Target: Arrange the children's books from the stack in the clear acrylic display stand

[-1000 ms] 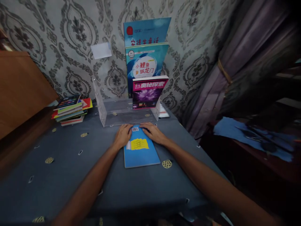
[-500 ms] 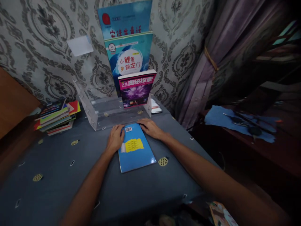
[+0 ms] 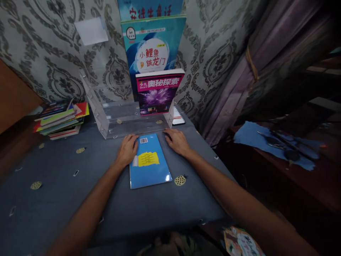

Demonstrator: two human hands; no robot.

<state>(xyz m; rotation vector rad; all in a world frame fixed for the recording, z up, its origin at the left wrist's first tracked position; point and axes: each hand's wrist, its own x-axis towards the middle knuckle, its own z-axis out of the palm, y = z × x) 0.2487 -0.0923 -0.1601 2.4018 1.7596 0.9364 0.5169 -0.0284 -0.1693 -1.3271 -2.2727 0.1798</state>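
A blue book (image 3: 150,176) lies flat on the dark grey tablecloth (image 3: 66,199), with a barcode and a yellow patch on its upward cover. My left hand (image 3: 128,150) rests at the book's upper left edge, fingers stretched forward and touching it. My right hand (image 3: 177,141) lies on the cloth a little to the right of the book's upper corner, apart from it, with loosely bent fingers and nothing in them. Just beyond both hands stands a clear acrylic rack (image 3: 99,115). It holds a magenta and purple book (image 3: 157,96) in front of a teal book (image 3: 154,39).
Behind the teal book rises another blue book (image 3: 149,9). A stack of books (image 3: 61,121) sits on the left. A phone-like item (image 3: 178,115) lies right of the rack. Beyond the table's right edge, a blue cloth (image 3: 255,137) bears dark tools. A purple curtain (image 3: 231,81) hangs there.
My right hand has come off the book's upper right corner and moved right onto the cloth. My left hand stays at the book's left edge. The view has tilted slightly downward.
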